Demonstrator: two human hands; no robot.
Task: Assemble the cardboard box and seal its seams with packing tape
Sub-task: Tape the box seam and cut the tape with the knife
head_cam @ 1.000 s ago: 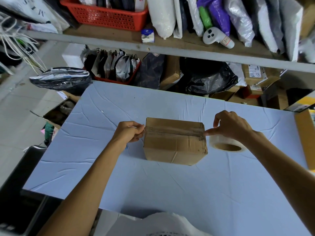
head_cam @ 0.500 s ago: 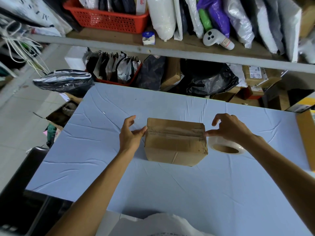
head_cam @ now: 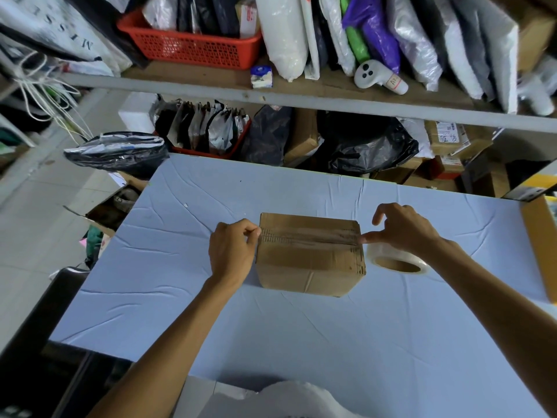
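Note:
A small brown cardboard box stands closed in the middle of the blue-covered table. A strip of clear packing tape runs along its top seam from left to right. My left hand is at the box's left top edge, fingers curled, thumb and forefinger pinched at the tape's left end. My right hand hovers at the right top edge, one fingertip touching the tape's right end, the other fingers spread. The tape roll lies flat just right of the box, partly under that hand.
A tan carton sits at the table's right edge. Shelves packed with bags and a red basket rise behind the table. A black bag overhangs the far left corner, an open carton is on the floor, and white plastic lies at the near edge.
My left hand opened against the box's left side half a second ago and has now curled shut at the tape's left end. My right hand stayed at the right edge.

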